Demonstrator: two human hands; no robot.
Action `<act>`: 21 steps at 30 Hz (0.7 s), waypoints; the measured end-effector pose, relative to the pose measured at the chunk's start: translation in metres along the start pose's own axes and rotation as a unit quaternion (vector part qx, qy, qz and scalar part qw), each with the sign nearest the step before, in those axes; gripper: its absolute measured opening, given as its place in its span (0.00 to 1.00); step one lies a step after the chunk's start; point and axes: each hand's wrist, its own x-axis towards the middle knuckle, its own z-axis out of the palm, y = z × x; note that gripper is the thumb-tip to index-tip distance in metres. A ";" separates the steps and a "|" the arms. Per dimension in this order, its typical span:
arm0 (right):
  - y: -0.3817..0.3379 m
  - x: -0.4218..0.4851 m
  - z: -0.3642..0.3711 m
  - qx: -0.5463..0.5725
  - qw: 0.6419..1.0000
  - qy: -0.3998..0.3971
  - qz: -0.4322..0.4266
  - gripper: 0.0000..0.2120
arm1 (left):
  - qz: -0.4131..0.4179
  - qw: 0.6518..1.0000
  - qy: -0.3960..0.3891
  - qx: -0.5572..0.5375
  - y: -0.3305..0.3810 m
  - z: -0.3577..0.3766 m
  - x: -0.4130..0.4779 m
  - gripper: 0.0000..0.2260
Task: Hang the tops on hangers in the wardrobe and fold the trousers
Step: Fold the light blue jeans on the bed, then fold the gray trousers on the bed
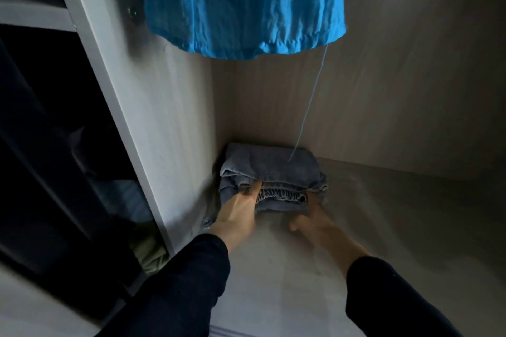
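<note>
- Green cloth (150, 252) lies low in the dark compartment on the far left, behind the divider (115, 112). It plays no part in this step, so we leave it.
- Our left hand (238, 213) is at the left front corner of the trousers (273, 169), fingers closed on the folded layers and thumb tip against the upper fold. We judge it should pinch those layers together so the fold does not slide open while the stack settles.
- Overhead the blue top (243, 0) hangs in the wardrobe, its hem well above the stack. Its hanger is out of view.
- Folded into a compact grey-blue stack, the trousers sit on the wardrobe floor (383, 213) in the back left corner, with the gathered waistband showing at the front between our hands. The step looks like seating the stack. To do it well we would push evenly from both corners until it lies square to both walls, then press the top flat.
- One loose thread (309, 107) drops from the top's hem and ends over the stack. We cannot tell whether it touches. We should draw our arms out low so as not to snag it.
- Our right hand (312, 220) is at the right front corner, blurred. Its fingertips vanish at the stack's lower edge, so we cannot tell whether it grips or only presses.
</note>
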 end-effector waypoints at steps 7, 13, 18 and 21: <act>-0.009 -0.001 0.001 -0.157 0.987 -0.045 0.002 0.49 | -0.046 0.996 -0.071 -0.030 -0.022 0.016 -0.012 0.45; -0.038 -0.057 -0.016 -0.205 0.979 -0.011 -0.014 0.38 | -0.007 0.998 -0.050 -0.028 0.004 -0.027 -0.052 0.35; -0.093 -0.160 -0.062 -0.251 0.968 -0.022 -0.015 0.34 | 0.005 0.996 -0.071 -0.047 0.052 -0.112 -0.114 0.26; -0.138 -0.229 -0.111 -0.286 0.958 -0.031 -0.024 0.35 | 0.016 0.993 -0.110 -0.038 0.096 -0.179 -0.151 0.23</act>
